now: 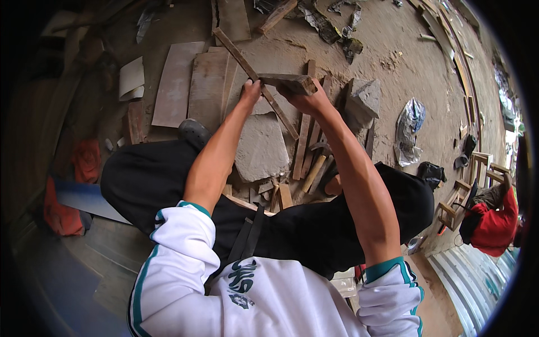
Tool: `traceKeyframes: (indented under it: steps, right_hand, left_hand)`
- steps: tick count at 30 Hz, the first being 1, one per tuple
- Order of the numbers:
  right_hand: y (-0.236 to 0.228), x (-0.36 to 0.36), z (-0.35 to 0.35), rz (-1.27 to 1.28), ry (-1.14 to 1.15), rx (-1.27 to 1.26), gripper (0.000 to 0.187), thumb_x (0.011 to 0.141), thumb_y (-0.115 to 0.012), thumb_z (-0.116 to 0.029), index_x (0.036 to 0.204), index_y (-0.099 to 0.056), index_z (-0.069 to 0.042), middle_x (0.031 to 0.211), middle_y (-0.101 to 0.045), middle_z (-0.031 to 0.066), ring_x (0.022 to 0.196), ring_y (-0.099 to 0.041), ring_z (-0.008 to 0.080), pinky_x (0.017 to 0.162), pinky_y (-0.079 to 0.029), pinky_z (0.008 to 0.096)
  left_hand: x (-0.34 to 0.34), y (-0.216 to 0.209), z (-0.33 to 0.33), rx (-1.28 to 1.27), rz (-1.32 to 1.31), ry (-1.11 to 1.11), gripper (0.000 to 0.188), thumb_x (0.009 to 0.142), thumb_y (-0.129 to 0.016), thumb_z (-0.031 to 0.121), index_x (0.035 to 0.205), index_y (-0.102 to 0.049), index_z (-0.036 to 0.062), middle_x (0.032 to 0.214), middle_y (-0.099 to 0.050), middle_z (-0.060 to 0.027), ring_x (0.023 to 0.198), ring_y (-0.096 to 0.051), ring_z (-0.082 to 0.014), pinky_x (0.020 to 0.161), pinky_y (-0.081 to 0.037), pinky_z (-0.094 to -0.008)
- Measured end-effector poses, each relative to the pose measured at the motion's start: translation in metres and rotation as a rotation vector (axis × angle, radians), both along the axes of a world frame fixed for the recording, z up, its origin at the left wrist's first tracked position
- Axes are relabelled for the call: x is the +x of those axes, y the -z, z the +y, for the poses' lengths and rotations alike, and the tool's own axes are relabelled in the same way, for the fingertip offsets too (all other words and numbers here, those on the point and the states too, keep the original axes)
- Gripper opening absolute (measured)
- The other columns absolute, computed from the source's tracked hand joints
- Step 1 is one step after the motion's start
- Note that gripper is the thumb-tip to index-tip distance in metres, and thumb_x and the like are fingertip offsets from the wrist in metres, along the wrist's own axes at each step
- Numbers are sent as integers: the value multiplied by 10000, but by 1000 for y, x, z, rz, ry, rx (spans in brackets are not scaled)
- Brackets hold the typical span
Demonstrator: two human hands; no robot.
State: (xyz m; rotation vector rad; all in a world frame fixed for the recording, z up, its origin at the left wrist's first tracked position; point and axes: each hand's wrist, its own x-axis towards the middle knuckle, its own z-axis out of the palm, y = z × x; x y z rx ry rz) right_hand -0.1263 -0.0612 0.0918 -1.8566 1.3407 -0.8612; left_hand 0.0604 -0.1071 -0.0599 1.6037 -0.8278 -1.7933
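Out in front of me, over a stone slab, both my arms reach forward holding wood. My left hand is closed near the middle of a thin wooden strip, which slants from far left to near right. Closed round the right end of a thicker wooden piece is my right hand. The two pieces meet by my left hand; whether they are fastened cannot be made out. Below my right hand, a hammer with a wooden handle lies beside narrow boards.
Flat boards lie left of the slab, and a rough stone block stands to its right. Crumpled silver foil lies farther right. A person in red is at the far right near wooden frames and corrugated sheet metal.
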Motion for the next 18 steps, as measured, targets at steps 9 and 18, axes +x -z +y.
traceKeyframes:
  steps: [9,18]
  right_hand:
    - [-17,6,9,106,26,58,264,837,-684,-277,975,-693,-53,808,-698,143,746,-691,299,663,-525,343]
    - [2,12,15,235,114,-59,578,718,-749,-523,1077,-674,-76,948,-688,128,906,-631,307,808,-502,379]
  left_hand:
    - [-14,-51,-41,327,-192,161,297,828,-583,431,905,-624,147,928,-644,-15,841,-600,-167,709,-498,-367]
    - [-36,-58,-46,248,-488,49,190,647,-632,178,755,-613,22,702,-585,-83,502,-532,-190,461,-426,-333]
